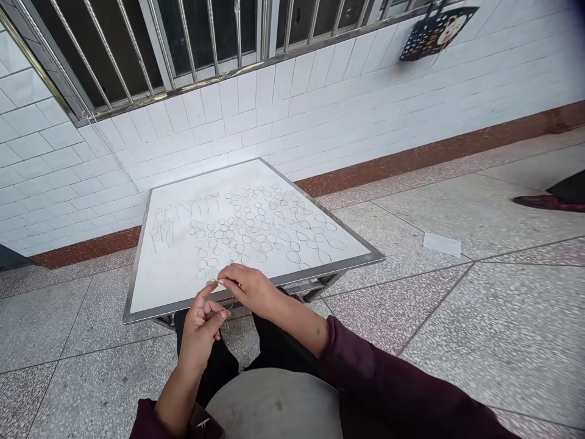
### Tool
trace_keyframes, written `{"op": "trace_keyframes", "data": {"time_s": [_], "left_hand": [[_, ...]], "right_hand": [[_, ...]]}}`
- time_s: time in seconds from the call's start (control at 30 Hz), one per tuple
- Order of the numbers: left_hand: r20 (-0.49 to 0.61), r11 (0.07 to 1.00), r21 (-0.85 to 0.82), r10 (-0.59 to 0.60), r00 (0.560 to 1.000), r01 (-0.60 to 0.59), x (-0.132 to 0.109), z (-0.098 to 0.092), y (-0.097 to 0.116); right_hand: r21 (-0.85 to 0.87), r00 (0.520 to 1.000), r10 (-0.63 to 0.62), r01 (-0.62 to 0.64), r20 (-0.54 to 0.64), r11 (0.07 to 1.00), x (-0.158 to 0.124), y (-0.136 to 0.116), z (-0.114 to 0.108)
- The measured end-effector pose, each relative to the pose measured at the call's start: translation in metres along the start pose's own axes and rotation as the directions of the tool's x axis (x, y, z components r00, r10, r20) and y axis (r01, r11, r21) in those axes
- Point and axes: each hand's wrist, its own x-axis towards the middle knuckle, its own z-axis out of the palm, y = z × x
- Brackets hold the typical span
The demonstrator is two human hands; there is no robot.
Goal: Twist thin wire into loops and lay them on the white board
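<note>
My left hand (201, 320) is raised at the near edge of the white table, thumb and fingers bent in a pinch. My right hand (250, 291) meets it from the right, thumb and index finger pressed together by the left index fingertip. A thin pale strand (231, 304) runs between the two hands; whether it is wire or thread I cannot tell, and most of it is hidden by the fingers. Beyond them, many thin loops (269, 235), several shaped like a figure eight, lie in rows on the white tabletop (159, 283).
A white tiled wall (320, 110) with a barred window (196, 42) rises behind the table. A dark dotted basket (434, 36) hangs at upper right. A white slip (442, 244) lies on the speckled floor. Another person's shoe (548, 202) shows at far right.
</note>
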Motion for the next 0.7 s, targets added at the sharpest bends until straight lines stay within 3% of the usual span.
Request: {"op": "trace_keyframes", "data": {"time_s": [0.2,0.4,0.53,0.7], "left_hand": [[-0.009,1.000,-0.029,-0.011,1.000,0.011,0.000,0.002,0.008],[0.016,0.998,-0.022,-0.065,0.998,0.066,0.000,0.000,0.010],[-0.027,0.999,-0.037,-0.018,0.999,0.017,0.002,-0.004,0.007],[-0.224,0.986,-0.129,0.076,0.972,-0.107,0.008,-0.006,0.010]], "right_hand": [[0.200,0.969,0.247,-0.242,-0.002,0.950,0.005,-0.002,-0.004],[0.482,0.889,0.406,-0.456,0.211,0.748,0.005,-0.002,-0.006],[0.570,0.874,0.451,-0.466,0.179,0.676,-0.001,0.002,-0.003],[0.696,0.882,0.443,-0.420,0.163,0.582,-0.010,0.001,0.004]]}}
